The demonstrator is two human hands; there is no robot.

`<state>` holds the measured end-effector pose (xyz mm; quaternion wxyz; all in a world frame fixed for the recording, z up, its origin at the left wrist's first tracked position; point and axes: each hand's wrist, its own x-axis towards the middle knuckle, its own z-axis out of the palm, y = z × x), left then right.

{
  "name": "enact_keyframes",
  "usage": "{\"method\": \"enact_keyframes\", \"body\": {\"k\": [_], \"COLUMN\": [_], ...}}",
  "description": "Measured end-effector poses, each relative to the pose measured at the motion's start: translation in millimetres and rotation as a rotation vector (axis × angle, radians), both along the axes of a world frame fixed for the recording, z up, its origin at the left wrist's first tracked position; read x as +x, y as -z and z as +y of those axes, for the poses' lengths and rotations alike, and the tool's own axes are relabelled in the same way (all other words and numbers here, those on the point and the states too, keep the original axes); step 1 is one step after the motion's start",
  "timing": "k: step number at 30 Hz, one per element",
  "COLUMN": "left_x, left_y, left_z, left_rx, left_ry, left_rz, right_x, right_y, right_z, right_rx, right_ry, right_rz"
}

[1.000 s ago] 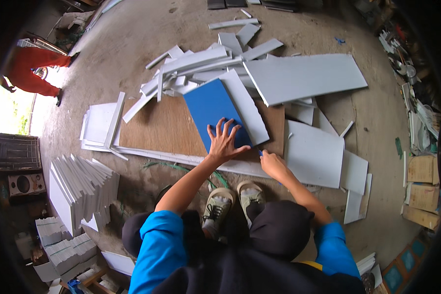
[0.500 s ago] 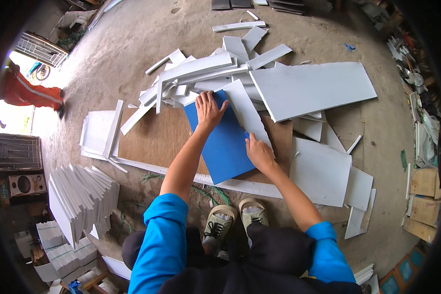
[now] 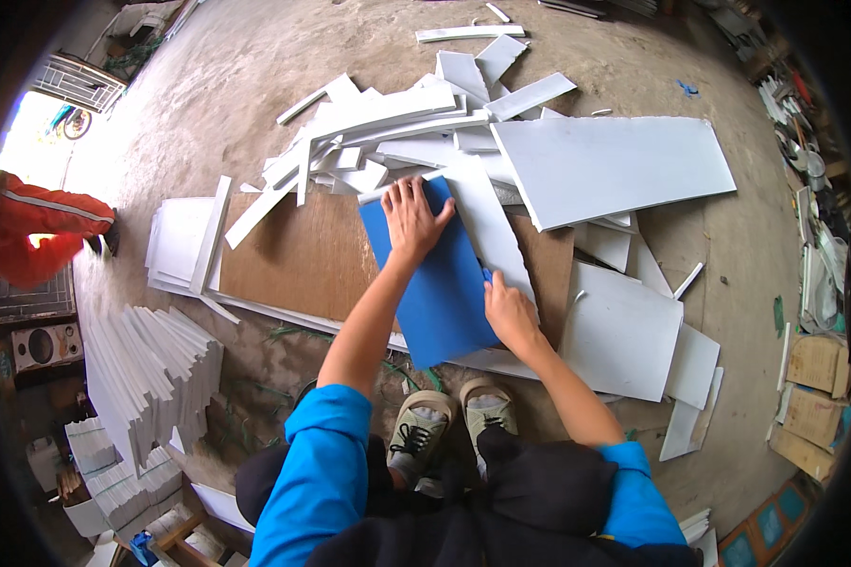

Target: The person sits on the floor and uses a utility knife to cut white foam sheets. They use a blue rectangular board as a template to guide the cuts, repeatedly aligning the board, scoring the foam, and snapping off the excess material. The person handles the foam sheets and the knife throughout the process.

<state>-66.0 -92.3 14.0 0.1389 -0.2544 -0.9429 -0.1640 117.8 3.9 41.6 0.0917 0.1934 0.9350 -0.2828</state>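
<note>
A blue rectangular sheet (image 3: pixel 440 302) lies tilted on top of a white foam-like sheet (image 3: pixel 496 231), whose rough right edge sticks out beyond it. My left hand (image 3: pixel 416 224) rests on the upper part of the blue sheet, palm down with the fingers spread. At the sheet's right edge, my right hand (image 3: pixel 512 314) is closed round a small blue-handled cutter (image 3: pixel 487 275). The cutter's blade is too small to make out. Beneath both sheets is a brown wooden board (image 3: pixel 298 250).
White offcuts (image 3: pixel 378 128) are heaped beyond the board, beside a large white panel (image 3: pixel 615 170). More white sheets (image 3: pixel 624 331) lie at right. A fanned stack of white panels (image 3: pixel 151 378) stands at near left. A person in orange trousers (image 3: pixel 52 222) is at far left.
Both hands, the blue sheet and the white sheet under it have shifted slightly toward me. The person in orange trousers has changed stance. The whole view has tilted a little.
</note>
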Motion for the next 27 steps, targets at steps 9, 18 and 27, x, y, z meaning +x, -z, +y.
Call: {"method": "enact_keyframes", "body": {"k": [9,18,27], "left_x": [16.6,15.6,14.9], "left_y": [4.4,2.6,8.7], "left_z": [-1.7,-5.4,-5.3], "left_rx": [-0.013,-0.009,0.013], "left_ry": [-0.024,-0.034,-0.05], "left_rz": [-0.025,-0.088,-0.016], "right_x": [-92.4,-137.2,-157.2], "right_y": [-15.2,3.5,-25.1], "right_z": [22.9,17.0,10.9], "right_rx": [0.096,0.035,-0.1], "right_ry": [-0.091,-0.142,-0.083], "right_rz": [0.141,0.111,-0.285]}}
